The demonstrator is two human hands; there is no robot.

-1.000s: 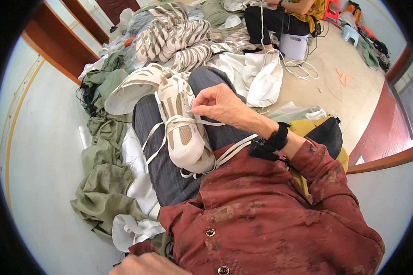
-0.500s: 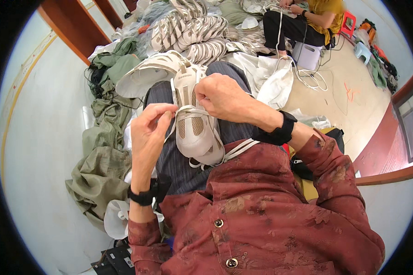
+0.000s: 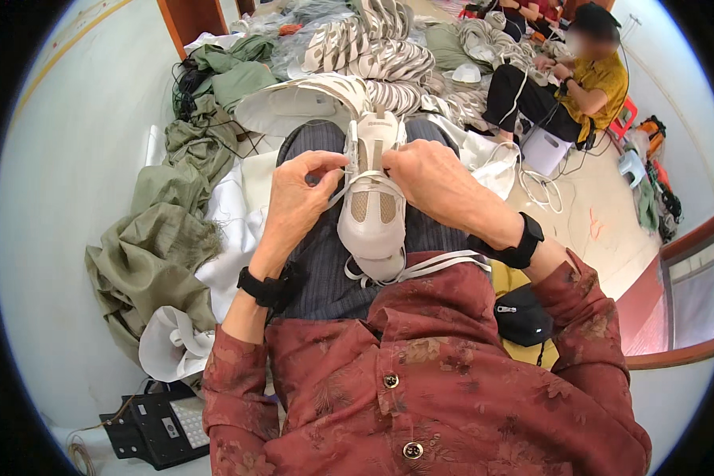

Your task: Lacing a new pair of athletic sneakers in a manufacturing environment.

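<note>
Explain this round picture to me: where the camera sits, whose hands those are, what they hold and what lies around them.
The camera sits on a person's head and looks down, so the red flowered shirt and both forearms at the bottom belong to the wearer. The wide lens makes the picture round and bends straight edges.

A white shoe rests on the person's lap, toe toward the body. The left hand pinches a white lace at the shoe's side. The right hand grips the shoe from the other side, near its opening. Each wrist wears a black band.

Around them on the floor: olive green cloth, white fabric, and a pile of more pale shoes ahead. A black desk phone lies at lower left. Another person in a yellow shirt sits at upper right.
</note>
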